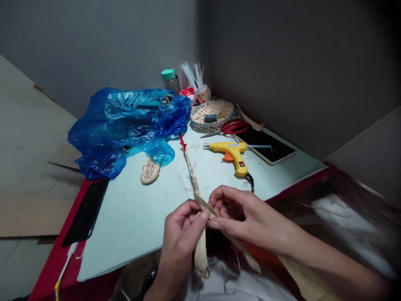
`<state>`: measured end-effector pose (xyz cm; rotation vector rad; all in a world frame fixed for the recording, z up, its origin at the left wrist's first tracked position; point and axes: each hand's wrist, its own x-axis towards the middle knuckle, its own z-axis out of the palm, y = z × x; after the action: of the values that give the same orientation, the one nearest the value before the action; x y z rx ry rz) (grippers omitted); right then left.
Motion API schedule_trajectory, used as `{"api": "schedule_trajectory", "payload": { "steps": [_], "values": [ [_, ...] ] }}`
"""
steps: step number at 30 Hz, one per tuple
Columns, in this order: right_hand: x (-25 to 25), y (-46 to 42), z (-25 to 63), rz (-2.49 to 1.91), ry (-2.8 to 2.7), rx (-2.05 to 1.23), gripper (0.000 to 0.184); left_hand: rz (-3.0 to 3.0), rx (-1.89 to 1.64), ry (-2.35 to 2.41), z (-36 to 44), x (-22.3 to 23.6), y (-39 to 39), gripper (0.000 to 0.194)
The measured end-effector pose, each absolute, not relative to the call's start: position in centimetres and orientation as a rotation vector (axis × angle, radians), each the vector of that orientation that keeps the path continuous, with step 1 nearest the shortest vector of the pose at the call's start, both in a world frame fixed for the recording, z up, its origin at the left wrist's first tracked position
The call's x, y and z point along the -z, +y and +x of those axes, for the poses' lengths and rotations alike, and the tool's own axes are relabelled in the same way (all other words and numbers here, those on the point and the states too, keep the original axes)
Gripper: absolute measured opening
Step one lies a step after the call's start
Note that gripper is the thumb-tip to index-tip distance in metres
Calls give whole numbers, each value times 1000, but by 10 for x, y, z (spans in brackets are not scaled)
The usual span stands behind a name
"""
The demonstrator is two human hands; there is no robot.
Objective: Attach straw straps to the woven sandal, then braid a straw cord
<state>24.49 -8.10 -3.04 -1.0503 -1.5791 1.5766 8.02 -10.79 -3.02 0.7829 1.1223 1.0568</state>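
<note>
A pale braid of dry, flat plant strips runs from a red tie on the table toward me. At its near end, my left hand pinches the strips between thumb and fingers. My right hand is closed on the strips just to the right, its thumb and fingertips close to the left ones. One loose strip hangs below my left hand. Another strip trails down to the right, beneath my right hand. The exact crossing of the strips is partly hidden by my fingers.
A yellow glue gun, red-handled scissors and a tablet lie on the right. Behind them stands a woven basket. A blue plastic bag covers the back left, near a coiled braided piece. A black phone lies at the left edge.
</note>
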Motion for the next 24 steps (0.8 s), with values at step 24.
{"api": "schedule_trajectory", "payload": {
  "steps": [24],
  "values": [
    [32, -74, 242, -969, -1310, -1876, 26, 873, -1071, 1088, 78, 30, -107, 20]
  ]
}}
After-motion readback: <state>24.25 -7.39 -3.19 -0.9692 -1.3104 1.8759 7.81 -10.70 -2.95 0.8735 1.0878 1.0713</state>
